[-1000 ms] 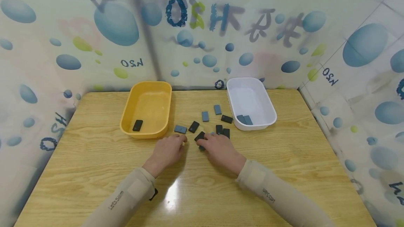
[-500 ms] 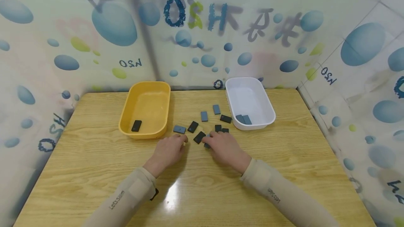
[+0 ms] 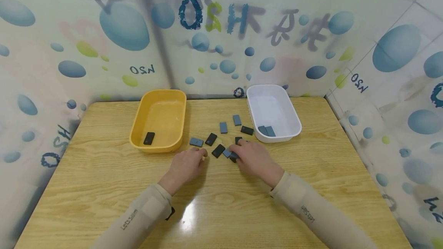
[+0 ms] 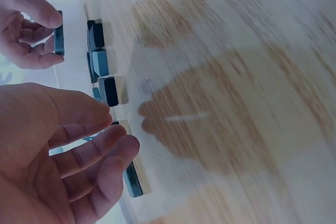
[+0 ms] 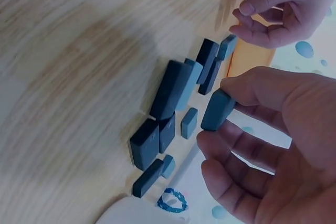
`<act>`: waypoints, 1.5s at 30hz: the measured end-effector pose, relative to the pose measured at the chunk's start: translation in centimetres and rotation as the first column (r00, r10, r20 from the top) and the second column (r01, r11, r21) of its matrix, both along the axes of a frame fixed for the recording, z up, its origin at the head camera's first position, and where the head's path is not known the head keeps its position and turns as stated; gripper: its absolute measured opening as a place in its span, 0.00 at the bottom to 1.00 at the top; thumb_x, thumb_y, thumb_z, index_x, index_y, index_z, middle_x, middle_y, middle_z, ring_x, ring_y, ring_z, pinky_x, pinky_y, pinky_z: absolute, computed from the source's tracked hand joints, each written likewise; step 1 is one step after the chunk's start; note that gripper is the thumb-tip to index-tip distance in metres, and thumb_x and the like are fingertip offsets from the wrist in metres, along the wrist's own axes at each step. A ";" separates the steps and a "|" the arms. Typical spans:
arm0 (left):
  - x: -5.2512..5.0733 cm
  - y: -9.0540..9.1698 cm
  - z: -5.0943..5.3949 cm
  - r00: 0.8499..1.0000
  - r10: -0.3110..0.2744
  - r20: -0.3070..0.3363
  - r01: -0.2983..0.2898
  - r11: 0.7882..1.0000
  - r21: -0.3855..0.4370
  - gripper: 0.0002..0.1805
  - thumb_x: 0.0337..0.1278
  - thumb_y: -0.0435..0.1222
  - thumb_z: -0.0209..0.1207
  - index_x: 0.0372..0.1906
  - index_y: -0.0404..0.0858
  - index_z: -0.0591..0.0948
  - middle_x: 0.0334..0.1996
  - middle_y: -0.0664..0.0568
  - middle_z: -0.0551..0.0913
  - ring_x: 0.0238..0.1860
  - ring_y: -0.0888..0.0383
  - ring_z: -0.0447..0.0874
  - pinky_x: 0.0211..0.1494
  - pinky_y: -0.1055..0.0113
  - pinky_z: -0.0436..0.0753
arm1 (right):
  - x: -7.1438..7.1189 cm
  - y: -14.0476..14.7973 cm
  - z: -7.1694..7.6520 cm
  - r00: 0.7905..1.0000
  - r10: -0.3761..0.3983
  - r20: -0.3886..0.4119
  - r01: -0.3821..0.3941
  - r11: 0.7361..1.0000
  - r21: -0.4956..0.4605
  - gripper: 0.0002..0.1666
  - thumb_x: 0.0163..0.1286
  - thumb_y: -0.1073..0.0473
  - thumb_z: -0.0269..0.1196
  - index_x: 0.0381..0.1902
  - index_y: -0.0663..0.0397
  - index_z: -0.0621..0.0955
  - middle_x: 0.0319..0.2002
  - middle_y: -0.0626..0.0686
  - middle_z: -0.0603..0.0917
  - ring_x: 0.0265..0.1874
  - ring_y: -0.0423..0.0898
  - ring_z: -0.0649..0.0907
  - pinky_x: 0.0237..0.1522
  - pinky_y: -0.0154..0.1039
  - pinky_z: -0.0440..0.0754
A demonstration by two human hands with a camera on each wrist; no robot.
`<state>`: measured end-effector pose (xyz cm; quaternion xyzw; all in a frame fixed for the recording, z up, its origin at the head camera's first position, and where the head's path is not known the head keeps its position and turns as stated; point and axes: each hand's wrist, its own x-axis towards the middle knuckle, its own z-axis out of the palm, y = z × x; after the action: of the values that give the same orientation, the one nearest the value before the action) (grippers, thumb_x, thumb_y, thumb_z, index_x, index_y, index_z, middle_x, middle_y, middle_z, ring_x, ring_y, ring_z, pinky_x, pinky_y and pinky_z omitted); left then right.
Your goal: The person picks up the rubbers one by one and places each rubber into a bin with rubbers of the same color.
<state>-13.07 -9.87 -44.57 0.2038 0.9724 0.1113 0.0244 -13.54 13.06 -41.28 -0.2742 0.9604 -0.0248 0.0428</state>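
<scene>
My right hand (image 3: 255, 160) pinches a small blue-grey rectangular block (image 5: 218, 109) between thumb and fingertips, just above the table; this block looks darker in the head view. My left hand (image 3: 185, 164) hovers low over the wood with loosely curled fingers and nothing between them. Between the hands lie a black block (image 3: 218, 151) and a blue-grey block (image 3: 226, 153). Ahead of my left fingers are another blue-grey block (image 3: 196, 142) and a black block (image 3: 210, 138). My right hand partly covers black blocks (image 5: 144, 142) in the head view.
A yellow tray (image 3: 134, 128) at the back left holds one black block (image 3: 149, 138). At the back right, a white tray (image 3: 298, 124) contains blue-grey blocks (image 3: 270, 131). Two blue-grey blocks (image 3: 223, 127) and a black block (image 3: 247, 130) lie between the trays. A patterned wall stands behind.
My right hand has moved right with the pinched block, uncovering the blue-grey block beside the black one and covering more of the black blocks near the white tray. My left hand stays nearly still.
</scene>
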 end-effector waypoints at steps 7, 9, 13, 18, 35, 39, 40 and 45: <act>0.0 0.1 0.0 1.000 0.005 0.006 -0.005 1.000 0.000 0.08 0.58 0.34 0.62 0.42 0.44 0.83 0.32 0.50 0.83 0.23 0.55 0.77 0.21 0.62 0.72 | -0.4 0.8 0.8 0.999 -0.029 0.039 0.031 0.999 -0.034 0.21 0.63 0.57 0.67 0.55 0.45 0.80 0.42 0.53 0.84 0.28 0.46 0.80 0.32 0.42 0.80; 0.0 0.2 0.1 1.000 0.004 0.010 -0.004 1.000 0.003 0.08 0.58 0.34 0.62 0.42 0.44 0.83 0.32 0.50 0.83 0.23 0.55 0.77 0.22 0.62 0.72 | -0.5 1.0 1.1 0.999 -0.032 0.024 0.032 0.999 -0.034 0.21 0.63 0.57 0.68 0.55 0.45 0.80 0.43 0.53 0.84 0.31 0.47 0.82 0.35 0.43 0.81; 0.1 0.2 0.1 1.000 -0.004 0.010 0.004 1.000 0.009 0.08 0.58 0.34 0.62 0.42 0.43 0.83 0.32 0.50 0.83 0.24 0.55 0.78 0.23 0.61 0.73 | -0.9 1.6 1.5 0.999 -0.049 -0.012 0.049 0.999 -0.024 0.20 0.63 0.56 0.68 0.54 0.44 0.81 0.41 0.52 0.83 0.34 0.48 0.83 0.35 0.44 0.81; 0.1 0.2 0.0 1.000 -0.006 0.006 0.005 1.000 0.023 0.08 0.57 0.34 0.63 0.42 0.43 0.83 0.31 0.50 0.83 0.25 0.55 0.79 0.24 0.61 0.74 | -1.2 2.2 2.3 0.996 -0.087 -0.019 0.087 0.996 -0.021 0.20 0.63 0.56 0.68 0.54 0.43 0.81 0.39 0.51 0.82 0.31 0.48 0.83 0.32 0.43 0.81; 0.2 0.2 0.0 1.000 -0.009 0.005 0.009 1.000 0.002 0.07 0.58 0.35 0.63 0.42 0.43 0.83 0.29 0.50 0.81 0.23 0.55 0.77 0.22 0.62 0.73 | -2.6 4.5 4.2 0.982 -0.183 -0.038 0.181 0.982 -0.053 0.21 0.64 0.56 0.67 0.55 0.47 0.81 0.42 0.54 0.84 0.36 0.52 0.84 0.37 0.49 0.82; 0.1 0.1 -0.2 1.000 -0.010 0.005 0.010 1.000 0.002 0.07 0.58 0.35 0.63 0.42 0.43 0.83 0.29 0.51 0.81 0.22 0.56 0.76 0.22 0.62 0.73 | -2.9 5.1 4.3 0.978 -0.209 -0.014 0.207 0.976 -0.067 0.21 0.64 0.55 0.67 0.56 0.47 0.81 0.44 0.55 0.84 0.38 0.52 0.84 0.40 0.50 0.82; 0.1 0.1 -0.3 1.000 -0.010 0.005 0.010 1.000 0.003 0.07 0.58 0.35 0.63 0.42 0.43 0.83 0.29 0.51 0.81 0.22 0.56 0.76 0.22 0.62 0.73 | -3.0 5.2 4.3 0.976 -0.215 -0.011 0.214 0.975 -0.067 0.21 0.64 0.55 0.67 0.56 0.47 0.81 0.44 0.55 0.84 0.38 0.52 0.84 0.40 0.50 0.82; 0.1 0.1 -0.3 1.000 -0.007 0.008 0.008 1.000 -0.006 0.08 0.58 0.35 0.63 0.42 0.44 0.83 0.30 0.51 0.81 0.23 0.55 0.77 0.22 0.62 0.74 | -3.6 6.1 4.3 0.968 -0.249 -0.003 0.249 0.967 -0.053 0.22 0.65 0.55 0.66 0.57 0.47 0.80 0.45 0.56 0.84 0.37 0.53 0.84 0.38 0.51 0.82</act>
<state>-12.95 -9.75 -44.90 0.2069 0.9718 0.1092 0.0293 -17.11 19.11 -37.01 -0.1526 0.9864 -0.0539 0.0272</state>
